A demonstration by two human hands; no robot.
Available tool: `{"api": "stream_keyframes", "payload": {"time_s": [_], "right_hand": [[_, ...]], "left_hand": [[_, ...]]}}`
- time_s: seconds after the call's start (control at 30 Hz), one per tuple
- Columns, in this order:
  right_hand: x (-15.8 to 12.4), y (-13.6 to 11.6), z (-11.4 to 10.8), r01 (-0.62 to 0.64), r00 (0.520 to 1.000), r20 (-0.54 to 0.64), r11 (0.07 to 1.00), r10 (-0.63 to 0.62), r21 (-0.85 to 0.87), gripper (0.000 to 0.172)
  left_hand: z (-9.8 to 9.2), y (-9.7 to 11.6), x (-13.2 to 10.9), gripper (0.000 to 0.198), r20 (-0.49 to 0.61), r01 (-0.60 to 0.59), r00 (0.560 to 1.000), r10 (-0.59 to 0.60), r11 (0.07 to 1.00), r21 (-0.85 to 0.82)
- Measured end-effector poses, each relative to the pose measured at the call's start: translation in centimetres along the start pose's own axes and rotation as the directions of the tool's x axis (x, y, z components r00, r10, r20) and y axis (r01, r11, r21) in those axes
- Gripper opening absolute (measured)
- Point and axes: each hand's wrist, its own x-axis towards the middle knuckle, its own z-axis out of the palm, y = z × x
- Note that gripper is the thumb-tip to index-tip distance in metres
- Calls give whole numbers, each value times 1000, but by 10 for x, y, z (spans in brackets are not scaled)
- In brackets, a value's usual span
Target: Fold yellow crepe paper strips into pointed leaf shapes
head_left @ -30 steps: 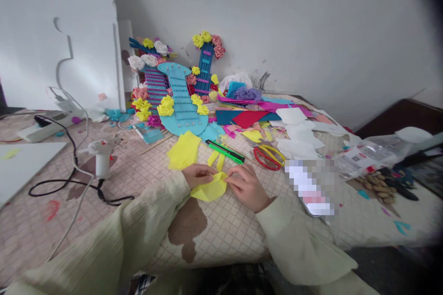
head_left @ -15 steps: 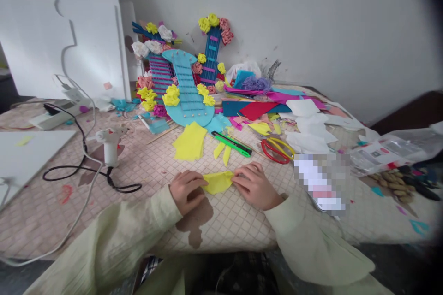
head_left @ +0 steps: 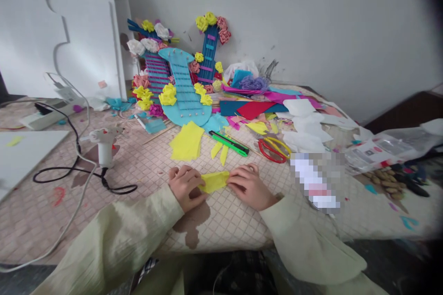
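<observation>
Between my hands, low over the checked table cover, a small yellow paper piece [head_left: 215, 182] is stretched sideways. My left hand [head_left: 187, 188] pinches its left end and my right hand [head_left: 252, 187] pinches its right end. Just beyond them lies a stack of yellow paper [head_left: 187, 142]. Beside the stack are narrow yellow strips [head_left: 219, 151] and a green and black utility knife [head_left: 229, 143]. Scissors with red and yellow handles [head_left: 275, 149] rest to the right of the knife.
A white glue gun [head_left: 105, 146] with a looping black cord stands at left, near a power strip [head_left: 51, 113]. Blue boards with paper flowers [head_left: 187, 87] lean at the back wall. Colored paper scraps, a blurred-out object [head_left: 315, 184] and plastic packaging [head_left: 387, 147] lie at right.
The yellow piece between my fingers looks narrower from top to bottom, its lower edge drawn up. Both hands keep hold of its ends. The whole view has shifted slightly.
</observation>
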Motion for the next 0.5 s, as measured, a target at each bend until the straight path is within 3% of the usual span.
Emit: {"api": "stream_keyframes", "payload": {"time_s": [0.3,0.5], "right_hand": [[1,-4,2,-146,988,-32,986,149,76,6],[1,-5,3,-268,963,-14,959,270,91,7]], "left_hand": [[4,-2,0,14,34,-18,999,17,1000,12],[2,0,1,13,37,32,999,-32,999,3]]}}
